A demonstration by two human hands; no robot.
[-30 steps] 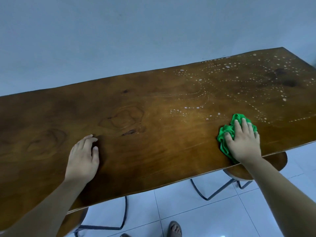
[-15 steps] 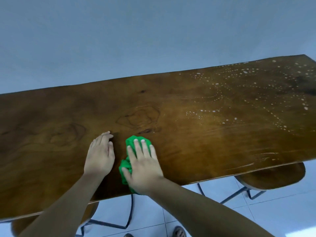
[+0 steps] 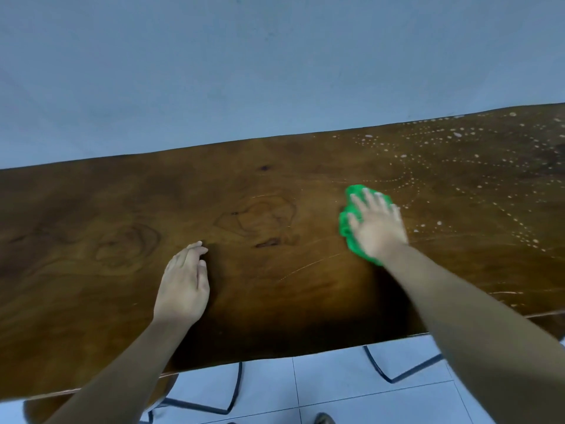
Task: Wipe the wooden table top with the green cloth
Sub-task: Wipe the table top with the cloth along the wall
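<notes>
One green cloth is being swept away from beside the flat-fingered left hand toward unwiped droplets, under the right hand's spread fingers.

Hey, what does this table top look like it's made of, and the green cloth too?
Table top: wood, probably a solid slab, with a dark brown, slightly glossy finish; ring-shaped grain and knots show.
Cloth: soft bright green fabric, possibly microfibre; it bunches up under the right hand.
</notes>
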